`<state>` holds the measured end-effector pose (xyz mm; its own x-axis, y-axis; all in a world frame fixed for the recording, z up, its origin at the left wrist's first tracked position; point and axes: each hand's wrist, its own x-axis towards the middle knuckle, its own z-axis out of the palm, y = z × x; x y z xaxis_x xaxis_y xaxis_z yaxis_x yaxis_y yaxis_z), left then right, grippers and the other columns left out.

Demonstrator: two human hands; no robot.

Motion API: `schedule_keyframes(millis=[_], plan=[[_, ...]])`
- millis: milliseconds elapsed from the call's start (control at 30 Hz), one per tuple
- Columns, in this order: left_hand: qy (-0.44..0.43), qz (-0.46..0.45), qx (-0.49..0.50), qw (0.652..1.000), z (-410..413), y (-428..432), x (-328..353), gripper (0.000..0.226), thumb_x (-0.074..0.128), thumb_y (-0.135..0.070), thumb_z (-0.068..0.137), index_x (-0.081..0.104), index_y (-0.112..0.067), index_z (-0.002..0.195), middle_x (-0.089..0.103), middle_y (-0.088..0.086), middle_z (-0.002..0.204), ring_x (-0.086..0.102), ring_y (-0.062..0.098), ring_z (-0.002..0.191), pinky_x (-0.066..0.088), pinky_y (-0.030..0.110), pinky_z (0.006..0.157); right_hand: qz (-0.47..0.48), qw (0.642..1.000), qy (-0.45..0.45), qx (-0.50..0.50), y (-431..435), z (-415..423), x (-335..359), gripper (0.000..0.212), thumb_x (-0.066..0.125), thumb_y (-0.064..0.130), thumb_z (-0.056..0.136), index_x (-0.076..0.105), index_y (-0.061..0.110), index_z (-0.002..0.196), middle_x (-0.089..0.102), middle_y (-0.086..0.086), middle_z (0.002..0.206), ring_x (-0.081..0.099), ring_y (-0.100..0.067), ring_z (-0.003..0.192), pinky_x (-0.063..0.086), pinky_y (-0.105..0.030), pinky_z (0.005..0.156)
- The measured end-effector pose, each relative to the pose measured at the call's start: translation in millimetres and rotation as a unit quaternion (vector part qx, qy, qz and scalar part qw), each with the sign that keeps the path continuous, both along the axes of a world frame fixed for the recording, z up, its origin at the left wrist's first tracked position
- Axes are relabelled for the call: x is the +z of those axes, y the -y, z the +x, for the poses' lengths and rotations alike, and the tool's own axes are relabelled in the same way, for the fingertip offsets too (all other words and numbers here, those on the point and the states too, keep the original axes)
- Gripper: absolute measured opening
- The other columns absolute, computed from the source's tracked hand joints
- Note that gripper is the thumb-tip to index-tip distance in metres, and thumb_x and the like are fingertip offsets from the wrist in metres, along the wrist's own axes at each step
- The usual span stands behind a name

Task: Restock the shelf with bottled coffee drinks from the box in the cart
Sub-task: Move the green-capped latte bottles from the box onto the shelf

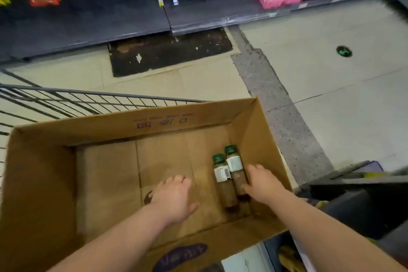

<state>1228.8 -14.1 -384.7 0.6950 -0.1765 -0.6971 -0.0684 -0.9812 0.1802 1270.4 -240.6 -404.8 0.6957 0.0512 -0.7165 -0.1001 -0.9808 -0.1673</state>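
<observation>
**Picking the Last Two Coffee Bottles out of the Box**

Both arms reached down into the cardboard box (39,183), which sat in the wire cart (88,100). Two bottled coffee drinks lay side by side on the box floor near its right wall, green caps pointing away from me: the left bottle (222,180) and the right bottle (235,166), touching each other.

1. My right hand (263,181) lay over the right bottle, thumb against its lower body. I could not tell whether the fingers had closed round it.
2. My left hand (174,194) hovered above the bare cardboard, fingers relaxed, holding nothing, well apart from the left bottle.

Procedure, as I judged it: wrap each bottle round its mid-body, below the label, one per hand. Roll the pair apart first so the fingers can get under. Lift clear of the box wall before turning to the dark shelf (88,28) ahead.
</observation>
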Motion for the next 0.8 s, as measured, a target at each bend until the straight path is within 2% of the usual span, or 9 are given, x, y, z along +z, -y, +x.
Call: schedule_keyframes(millis=[133, 267, 433, 533, 600, 667, 733, 800], plan=[[-0.041, -0.007, 0.011, 0.999, 16.0, 22.1, -32.8, 0.069, 0.048, -0.055, 0.089, 0.026, -0.022, 0.145, 0.036, 0.004, 0.145, 0.036, 0.025, 0.132, 0.031, 0.037, 0.109, 0.014, 0.999, -0.034, -0.026, 5.0, 17.9, -39.4, 0.049, 0.056, 0.033, 0.09, 0.039, 0.017, 0.133, 0.047, -0.007, 0.128, 0.052, -0.026, 0.114, 0.047, -0.039, 0.095], [-0.092, -0.032, 0.056, 0.994, 27.4, 44.6, -65.1, 0.066, 0.051, -0.051, 0.088, 0.031, -0.019, 0.142, 0.037, 0.007, 0.143, 0.038, 0.025, 0.13, 0.034, 0.036, 0.108, 0.04, 0.995, -0.057, -0.071, 2.7, 27.3, -75.6, 0.058, 0.055, 0.03, 0.09, 0.031, 0.014, 0.141, 0.043, -0.009, 0.135, 0.051, -0.028, 0.119, 0.044, -0.04, 0.1], [-0.147, -0.071, 0.161, 0.973, 34.2, 64.4, -100.9, 0.071, 0.055, -0.048, 0.088, 0.028, -0.017, 0.145, 0.034, 0.007, 0.147, 0.038, 0.025, 0.133, 0.035, 0.037, 0.11, 0.075, 0.984, -0.064, -0.148, -5.5, 28.2, -109.2, 0.074, 0.056, 0.031, 0.091, 0.014, 0.011, 0.149, 0.034, -0.011, 0.146, 0.041, -0.028, 0.13, 0.037, -0.039, 0.108], [-0.16, -0.09, 0.226, 0.957, 37.5, 66.6, -116.3, 0.072, 0.058, -0.047, 0.087, 0.028, -0.016, 0.145, 0.035, 0.008, 0.148, 0.039, 0.025, 0.133, 0.036, 0.034, 0.109, 0.057, 0.983, -0.032, -0.174, -9.8, 28.0, -119.5, 0.074, 0.053, 0.034, 0.093, 0.01, 0.01, 0.15, 0.031, -0.012, 0.147, 0.042, -0.03, 0.129, 0.038, -0.038, 0.104], [-0.164, -0.097, 0.266, 0.945, 39.1, 65.9, -125.7, 0.074, 0.06, -0.045, 0.086, 0.028, -0.014, 0.145, 0.037, 0.01, 0.146, 0.041, 0.025, 0.132, 0.037, 0.032, 0.108, 0.036, 0.985, -0.019, -0.169, -11.3, 28.9, -124.4, 0.073, 0.051, 0.037, 0.094, 0.012, 0.009, 0.149, 0.032, -0.013, 0.145, 0.045, -0.03, 0.125, 0.04, -0.038, 0.1], [-0.16, -0.107, 0.302, 0.934, 40.5, 65.4, -133.7, 0.074, 0.063, -0.042, 0.084, 0.031, -0.013, 0.143, 0.042, 0.011, 0.143, 0.045, 0.025, 0.129, 0.039, 0.03, 0.105, 0.043, 0.985, -0.029, -0.165, -11.3, 29.4, -130.1, 0.065, 0.053, 0.038, 0.093, 0.025, 0.011, 0.145, 0.037, -0.011, 0.137, 0.05, -0.029, 0.119, 0.043, -0.038, 0.097], [-0.156, -0.115, 0.335, 0.922, 41.4, 65.5, -141.1, 0.071, 0.066, -0.041, 0.083, 0.035, -0.012, 0.14, 0.046, 0.011, 0.139, 0.048, 0.025, 0.125, 0.041, 0.029, 0.102, 0.067, 0.981, -0.042, -0.178, -11.3, 29.7, -136.5, 0.051, 0.058, 0.036, 0.09, 0.042, 0.016, 0.133, 0.043, -0.008, 0.129, 0.053, -0.027, 0.111, 0.046, -0.036, 0.092], [-0.154, -0.116, 0.363, 0.912, 42.6, 66.0, -146.4, 0.069, 0.067, -0.04, 0.082, 0.036, -0.013, 0.138, 0.049, 0.009, 0.136, 0.05, 0.025, 0.122, 0.042, 0.027, 0.095, 0.09, 0.976, -0.057, -0.19, -12.3, 29.8, -143.6, 0.05, 0.065, 0.034, 0.085, 0.044, 0.018, 0.128, 0.048, -0.006, 0.126, 0.055, -0.026, 0.111, 0.046, -0.036, 0.09]])
